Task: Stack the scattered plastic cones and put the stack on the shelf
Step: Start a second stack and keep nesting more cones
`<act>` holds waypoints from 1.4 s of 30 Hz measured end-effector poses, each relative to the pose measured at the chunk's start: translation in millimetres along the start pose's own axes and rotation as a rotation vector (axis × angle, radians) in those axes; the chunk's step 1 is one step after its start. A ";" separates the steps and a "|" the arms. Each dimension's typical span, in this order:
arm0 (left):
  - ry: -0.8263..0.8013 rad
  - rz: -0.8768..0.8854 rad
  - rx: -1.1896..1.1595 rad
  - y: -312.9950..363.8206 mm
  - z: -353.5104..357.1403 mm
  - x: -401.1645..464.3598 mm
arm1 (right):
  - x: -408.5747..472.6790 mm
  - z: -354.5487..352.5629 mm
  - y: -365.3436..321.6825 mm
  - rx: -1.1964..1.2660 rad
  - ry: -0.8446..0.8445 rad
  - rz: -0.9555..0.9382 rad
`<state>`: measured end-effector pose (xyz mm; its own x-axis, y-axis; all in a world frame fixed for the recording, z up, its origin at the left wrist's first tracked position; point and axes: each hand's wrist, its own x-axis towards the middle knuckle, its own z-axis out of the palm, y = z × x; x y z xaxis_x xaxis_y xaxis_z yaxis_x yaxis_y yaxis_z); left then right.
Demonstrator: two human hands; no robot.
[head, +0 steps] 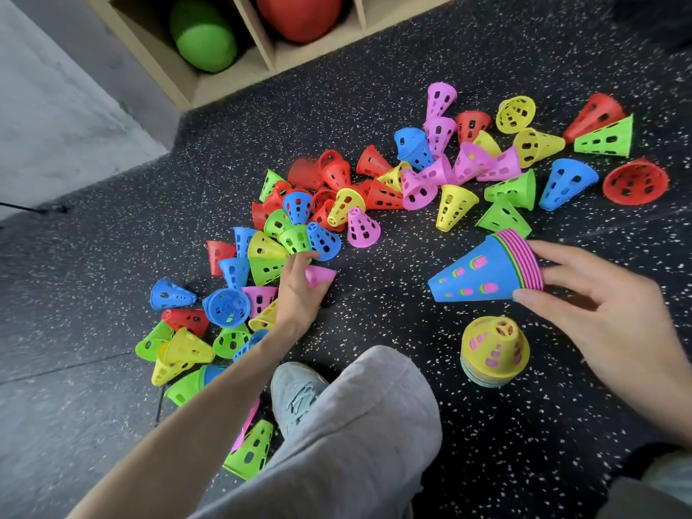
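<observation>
Several perforated plastic cones (pixel 374 189) in red, blue, green, yellow and pink lie scattered over the dark speckled floor. My right hand (pixel 599 312) holds a stack of nested cones (pixel 483 275) by its wide end; the outer cone is blue, with pink and green rims behind it, and it lies tilted with its tip to the left. My left hand (pixel 299 290) grips a single pink cone (pixel 320 275) at the edge of the left heap. A second stack with a yellow cone on top (pixel 494 350) stands upright on the floor below the held stack.
A wooden shelf (pixel 262 58) stands at the top, with a green ball (pixel 204 35) and a red ball (pixel 299 13) in its compartments. My bent knee in grey trousers (pixel 355 425) and a grey shoe (pixel 296 391) sit at the bottom centre. A grey wall (pixel 56 106) rises at left.
</observation>
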<state>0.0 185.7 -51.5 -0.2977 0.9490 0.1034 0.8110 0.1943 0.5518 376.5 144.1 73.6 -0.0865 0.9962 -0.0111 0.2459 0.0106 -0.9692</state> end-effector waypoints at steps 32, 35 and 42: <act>-0.319 0.216 -0.584 177.3 -6.5 -70.6 | 9.4 -20.7 4.8 0.093 0.129 -0.042; -0.327 0.227 -0.587 182.8 -1.8 -74.2 | 8.1 -18.6 6.0 0.076 0.054 -0.046; -0.320 0.224 -0.590 190.6 4.3 -79.5 | 7.4 -13.4 11.4 0.107 -0.047 -0.031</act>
<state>180.4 148.3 41.9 0.0800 0.9944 0.0687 0.4001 -0.0951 0.9115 391.6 152.7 65.8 -0.1381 0.9904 0.0098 0.1377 0.0290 -0.9900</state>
